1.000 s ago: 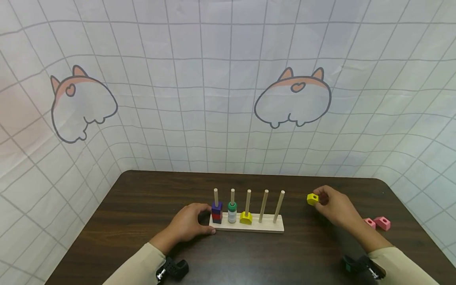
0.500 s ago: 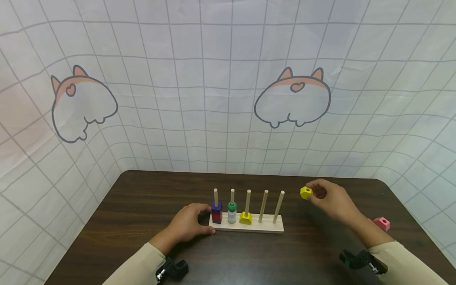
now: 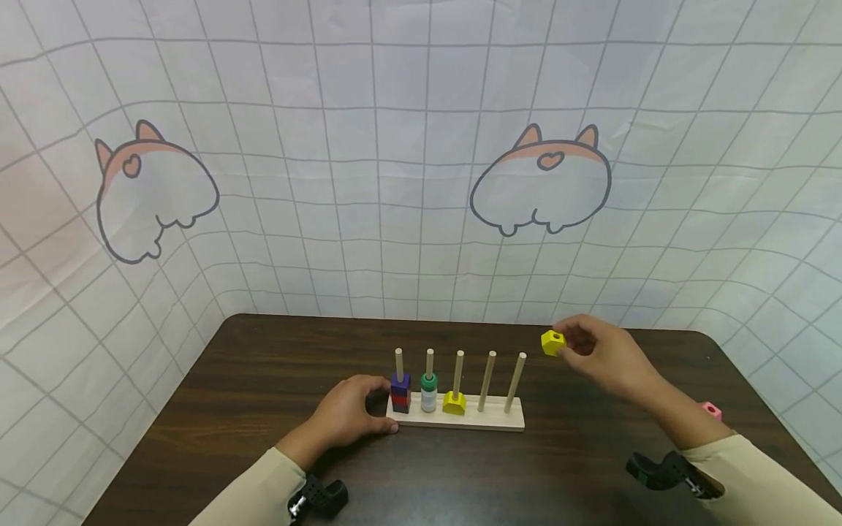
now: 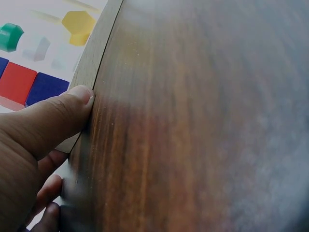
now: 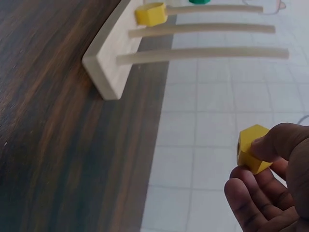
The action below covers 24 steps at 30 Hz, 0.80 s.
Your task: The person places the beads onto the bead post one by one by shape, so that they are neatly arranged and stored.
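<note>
A wooden peg board (image 3: 487,419) with several upright pegs stands on the table. Blue and red blocks (image 3: 400,394) are stacked on its leftmost peg, a green and a white bead (image 3: 428,394) on the second, and one yellow block (image 3: 454,403) on the third; the two right pegs are bare. My left hand (image 3: 351,413) grips the board's left end, its thumb (image 4: 79,99) on the front edge. Up in the air, right of the board, my right hand (image 3: 608,354) pinches a yellow hexagonal block (image 5: 253,147) with a hole through it, between thumb and fingers.
A pink block (image 3: 712,410) lies on the table, partly behind my right forearm. The dark wooden table (image 3: 473,482) ends at a white grid-patterned curtain (image 3: 421,219) at the back. Black wrist cameras (image 3: 319,498) are strapped on both wrists.
My right hand has lifted the yellow block and carried it left and away from me. The pink blocks are now more covered by my forearm. My left hand has stayed put.
</note>
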Motion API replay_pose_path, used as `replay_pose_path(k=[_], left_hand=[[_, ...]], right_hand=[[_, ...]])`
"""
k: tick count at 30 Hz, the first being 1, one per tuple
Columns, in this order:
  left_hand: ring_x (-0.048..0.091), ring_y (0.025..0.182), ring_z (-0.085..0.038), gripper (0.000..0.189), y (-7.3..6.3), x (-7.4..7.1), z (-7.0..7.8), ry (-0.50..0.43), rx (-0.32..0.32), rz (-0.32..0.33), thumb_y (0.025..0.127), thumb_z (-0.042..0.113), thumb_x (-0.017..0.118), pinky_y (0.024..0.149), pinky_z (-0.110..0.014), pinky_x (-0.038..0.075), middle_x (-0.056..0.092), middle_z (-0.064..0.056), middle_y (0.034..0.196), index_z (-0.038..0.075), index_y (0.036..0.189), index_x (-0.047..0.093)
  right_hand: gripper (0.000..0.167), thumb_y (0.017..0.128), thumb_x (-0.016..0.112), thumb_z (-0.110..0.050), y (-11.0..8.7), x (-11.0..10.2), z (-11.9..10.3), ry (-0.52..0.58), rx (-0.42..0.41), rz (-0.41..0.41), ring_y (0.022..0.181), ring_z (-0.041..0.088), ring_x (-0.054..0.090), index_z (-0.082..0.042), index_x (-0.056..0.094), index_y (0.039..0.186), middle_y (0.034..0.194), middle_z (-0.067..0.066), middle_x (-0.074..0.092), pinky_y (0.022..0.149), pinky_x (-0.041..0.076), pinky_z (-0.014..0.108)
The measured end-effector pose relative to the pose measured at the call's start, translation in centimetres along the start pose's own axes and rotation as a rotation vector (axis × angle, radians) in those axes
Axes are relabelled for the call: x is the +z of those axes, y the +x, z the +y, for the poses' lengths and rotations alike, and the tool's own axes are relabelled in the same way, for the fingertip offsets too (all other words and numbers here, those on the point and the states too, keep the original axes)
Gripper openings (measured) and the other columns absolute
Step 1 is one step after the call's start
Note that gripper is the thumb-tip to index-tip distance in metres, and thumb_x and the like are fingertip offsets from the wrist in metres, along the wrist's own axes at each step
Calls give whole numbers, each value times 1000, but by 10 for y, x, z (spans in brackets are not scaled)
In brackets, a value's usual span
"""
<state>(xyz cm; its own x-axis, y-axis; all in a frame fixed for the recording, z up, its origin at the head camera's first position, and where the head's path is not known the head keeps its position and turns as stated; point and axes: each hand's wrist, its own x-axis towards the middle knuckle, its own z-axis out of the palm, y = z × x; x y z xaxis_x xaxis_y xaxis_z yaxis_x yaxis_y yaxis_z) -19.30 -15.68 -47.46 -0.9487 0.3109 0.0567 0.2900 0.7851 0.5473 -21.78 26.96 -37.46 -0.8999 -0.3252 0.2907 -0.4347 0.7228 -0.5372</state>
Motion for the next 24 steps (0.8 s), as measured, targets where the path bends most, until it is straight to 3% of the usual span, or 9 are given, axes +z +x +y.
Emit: replay_pose_path(k=[24], left_hand=[[59, 124, -32, 66, 0, -1, 4, 14, -9, 3, 73, 45, 93, 103, -53, 47, 67, -8, 129, 11, 125, 70]], right_hand=[[29, 92, 76, -7, 12, -4, -50, 91, -74, 5, 89, 17, 68, -6, 66, 120, 104, 3, 71, 75, 57, 28]])
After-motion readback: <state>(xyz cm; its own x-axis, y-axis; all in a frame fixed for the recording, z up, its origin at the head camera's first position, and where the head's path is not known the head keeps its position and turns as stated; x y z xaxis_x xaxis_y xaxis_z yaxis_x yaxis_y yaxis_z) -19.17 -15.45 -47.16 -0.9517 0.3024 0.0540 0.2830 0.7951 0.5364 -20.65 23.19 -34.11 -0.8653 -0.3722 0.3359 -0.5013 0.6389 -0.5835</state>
